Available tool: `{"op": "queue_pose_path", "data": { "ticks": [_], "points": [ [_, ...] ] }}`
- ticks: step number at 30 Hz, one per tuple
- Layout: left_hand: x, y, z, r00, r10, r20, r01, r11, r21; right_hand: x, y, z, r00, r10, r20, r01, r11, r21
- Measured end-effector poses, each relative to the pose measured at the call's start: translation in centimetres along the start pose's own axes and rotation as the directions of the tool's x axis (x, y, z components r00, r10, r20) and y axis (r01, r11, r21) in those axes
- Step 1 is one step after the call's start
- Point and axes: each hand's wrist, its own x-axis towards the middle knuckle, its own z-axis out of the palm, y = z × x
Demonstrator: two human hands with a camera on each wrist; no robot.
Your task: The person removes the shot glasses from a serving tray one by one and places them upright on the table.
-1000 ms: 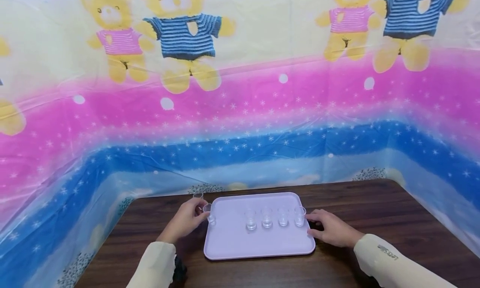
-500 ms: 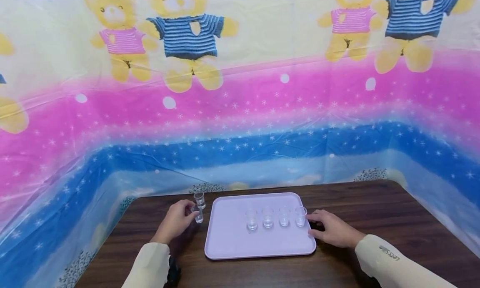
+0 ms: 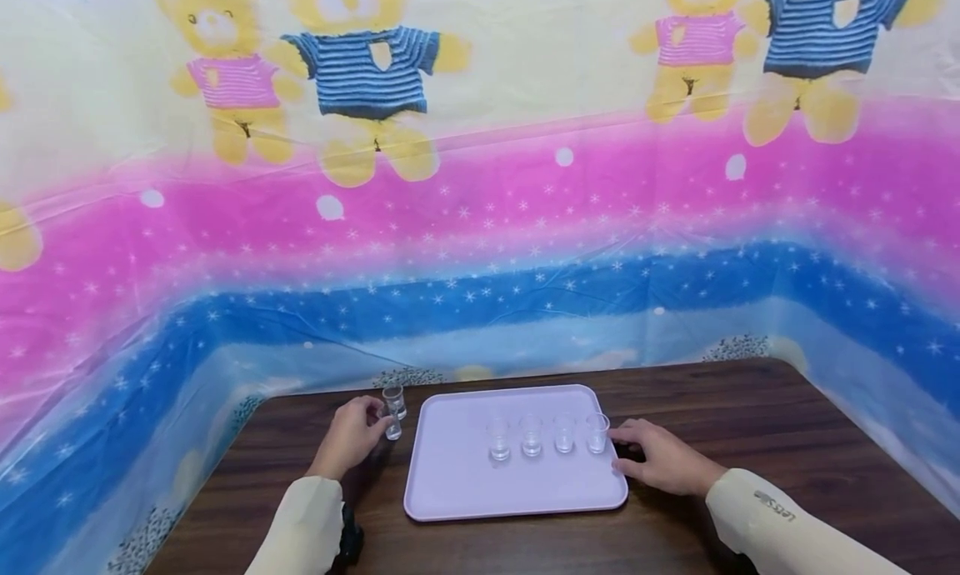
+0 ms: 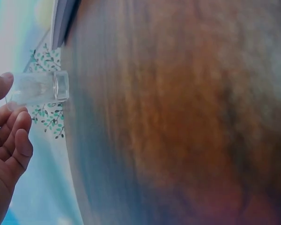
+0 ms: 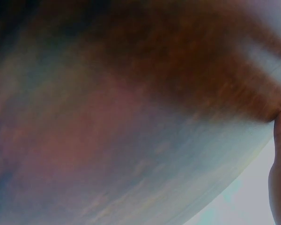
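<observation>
My left hand (image 3: 347, 436) pinches a clear shot glass (image 3: 393, 431) between thumb and fingers, upright over the table just left of the lilac tray (image 3: 465, 493). In the left wrist view the same glass lies sideways across the picture, its thick base away from the fingertips. Right behind it stands another shot glass (image 3: 395, 398). Several more clear shot glasses (image 3: 532, 442) form a row on the tray. My right hand (image 3: 660, 457) rests at the tray's right edge, fingertips close to the rightmost glass (image 3: 597, 435) and thumb at the rim.
The dark wood table (image 3: 750, 425) reaches past the tray on both sides. A cloth backdrop (image 3: 495, 308) printed with bears hangs along the table's back edge. The right wrist view is mostly blurred table surface.
My left hand has carried the shot glass from over the tray's left edge leftward to the table, in front of the other glass. The right hand keeps its place.
</observation>
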Motion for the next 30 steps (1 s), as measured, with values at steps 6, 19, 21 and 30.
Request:
{"op": "queue_pose_path", "data": {
  "ticks": [6, 19, 21, 30],
  "points": [
    [0.0, -0.2, 0.0, 1.000, -0.022, -0.011, 0.022, 1.000, 0.003, 0.2, 0.1, 0.3, 1.000, 0.002, 0.003, -0.002, 1.000, 0.001],
    [-0.6, 0.6, -0.1, 0.991, 0.078, -0.110, -0.076, 0.997, 0.022, 0.1, 0.1, 0.2, 1.000, 0.004, 0.004, -0.004, 1.000, 0.011],
    [-0.7, 1.1, -0.1, 0.982, 0.138, -0.129, -0.138, 0.990, 0.007, 0.0, 0.2, 0.2, 1.000, 0.006, 0.002, -0.006, 1.000, 0.011],
    [-0.9, 4.2, 0.6, 0.932, 0.347, -0.101, -0.353, 0.934, -0.051, 0.0, 0.2, 0.2, 1.000, 0.015, -0.003, -0.015, 1.000, 0.011]
  ]
}}
